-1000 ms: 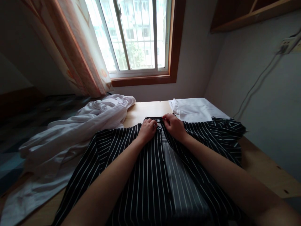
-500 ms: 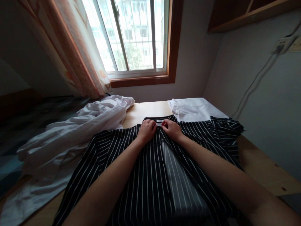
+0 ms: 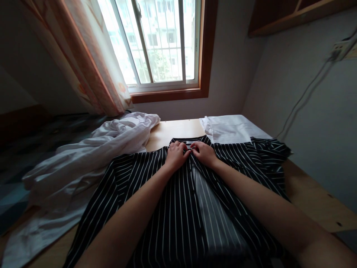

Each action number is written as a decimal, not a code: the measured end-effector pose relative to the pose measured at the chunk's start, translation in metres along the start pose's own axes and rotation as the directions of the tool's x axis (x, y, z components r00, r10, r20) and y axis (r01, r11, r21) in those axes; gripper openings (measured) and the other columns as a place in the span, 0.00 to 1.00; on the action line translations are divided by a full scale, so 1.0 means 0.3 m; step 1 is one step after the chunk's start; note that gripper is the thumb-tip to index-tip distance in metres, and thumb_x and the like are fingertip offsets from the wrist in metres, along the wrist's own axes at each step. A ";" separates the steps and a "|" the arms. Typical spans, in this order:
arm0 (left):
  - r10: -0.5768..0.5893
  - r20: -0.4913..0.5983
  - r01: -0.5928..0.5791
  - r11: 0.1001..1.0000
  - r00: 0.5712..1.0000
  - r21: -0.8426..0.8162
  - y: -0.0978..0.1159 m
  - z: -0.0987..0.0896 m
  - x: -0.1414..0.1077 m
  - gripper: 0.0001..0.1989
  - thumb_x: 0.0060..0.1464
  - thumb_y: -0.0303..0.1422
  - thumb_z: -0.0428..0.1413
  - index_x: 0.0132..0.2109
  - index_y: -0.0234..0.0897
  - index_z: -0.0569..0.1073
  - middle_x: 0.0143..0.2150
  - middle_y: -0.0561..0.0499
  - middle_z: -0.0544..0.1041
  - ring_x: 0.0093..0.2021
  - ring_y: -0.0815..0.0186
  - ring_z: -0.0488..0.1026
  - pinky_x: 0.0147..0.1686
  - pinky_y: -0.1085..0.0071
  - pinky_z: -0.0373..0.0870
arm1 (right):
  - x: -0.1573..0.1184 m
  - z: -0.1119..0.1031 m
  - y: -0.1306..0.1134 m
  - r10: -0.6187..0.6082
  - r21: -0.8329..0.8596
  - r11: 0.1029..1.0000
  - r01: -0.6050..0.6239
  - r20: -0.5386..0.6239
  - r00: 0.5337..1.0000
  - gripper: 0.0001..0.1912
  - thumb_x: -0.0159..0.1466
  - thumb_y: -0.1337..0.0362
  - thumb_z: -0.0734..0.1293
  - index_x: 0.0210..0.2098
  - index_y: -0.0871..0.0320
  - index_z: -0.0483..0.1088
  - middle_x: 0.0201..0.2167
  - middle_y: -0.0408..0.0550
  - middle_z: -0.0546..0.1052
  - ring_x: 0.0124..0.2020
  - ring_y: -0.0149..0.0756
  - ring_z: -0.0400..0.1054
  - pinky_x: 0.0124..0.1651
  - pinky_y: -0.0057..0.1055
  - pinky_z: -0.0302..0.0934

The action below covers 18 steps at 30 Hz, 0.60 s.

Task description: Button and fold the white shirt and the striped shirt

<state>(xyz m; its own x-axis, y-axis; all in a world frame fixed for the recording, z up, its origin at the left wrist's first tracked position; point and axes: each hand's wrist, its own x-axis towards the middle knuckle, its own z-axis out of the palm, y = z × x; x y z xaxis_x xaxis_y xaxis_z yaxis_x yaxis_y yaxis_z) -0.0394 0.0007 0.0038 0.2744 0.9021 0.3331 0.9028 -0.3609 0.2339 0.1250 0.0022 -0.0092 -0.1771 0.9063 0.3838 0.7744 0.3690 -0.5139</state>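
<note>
A black shirt with white stripes lies spread on the wooden table, its collar toward the window. Below the collar its front hangs apart, baring the greyer inside of the back. My left hand pinches the left front edge at the neck. Close beside it, my right hand is closed on the opposite front edge, thumb and forefinger together. The fingertips of both hands nearly meet, and the small bit of cloth or button between them is hidden.
Crumpled white cloth covers the table's left side. A folded white garment lies at the back right. Bare wood of the table shows at right. A window, a curtain and a wall cable surround it.
My left thumb and fingers have shifted slightly right, closer to the right fingertips. Both hands stay at the shirt's neck, and the shirt lies as before.
</note>
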 end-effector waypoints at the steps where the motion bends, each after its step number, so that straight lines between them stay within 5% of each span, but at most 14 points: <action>1: 0.006 -0.001 -0.006 1.000 1.000 0.000 -0.001 0.001 -0.002 0.11 0.60 0.40 0.56 0.42 0.37 0.75 0.46 0.44 0.72 0.51 0.53 0.67 0.54 0.58 0.64 | -0.002 0.000 -0.002 0.003 -0.007 1.000 -0.003 -0.006 1.000 0.11 0.62 0.70 0.65 0.44 0.56 0.72 0.36 0.45 0.78 0.36 0.36 0.71 0.39 0.29 0.59; 9: 0.075 -0.028 -0.076 0.996 0.997 -0.052 -0.018 0.018 0.000 0.08 0.60 0.36 0.56 0.43 0.39 0.76 0.47 0.46 0.73 0.52 0.55 0.68 0.55 0.57 0.64 | -0.005 -0.003 -0.005 -0.076 -0.059 0.995 0.076 0.005 0.997 0.07 0.61 0.71 0.64 0.37 0.56 0.71 0.38 0.47 0.76 0.39 0.36 0.70 0.41 0.30 0.60; 18: 0.019 0.009 -0.017 0.977 1.000 -0.212 -0.039 0.016 0.028 0.09 0.58 0.36 0.56 0.37 0.39 0.80 0.43 0.47 0.75 0.49 0.57 0.71 0.56 0.58 0.65 | -0.015 -0.007 -0.005 -0.124 -0.079 0.989 0.127 0.037 0.992 0.02 0.64 0.67 0.64 0.35 0.58 0.69 0.35 0.49 0.75 0.38 0.38 0.68 0.45 0.33 0.60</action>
<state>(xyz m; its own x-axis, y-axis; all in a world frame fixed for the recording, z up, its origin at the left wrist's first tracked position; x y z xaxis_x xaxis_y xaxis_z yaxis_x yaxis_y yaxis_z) -0.0460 0.0136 -0.0004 0.2945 0.8970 0.3297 0.8072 -0.4182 0.4167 0.1259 -0.0029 -0.0086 -0.2941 0.8605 0.4161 0.7913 0.4633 -0.3989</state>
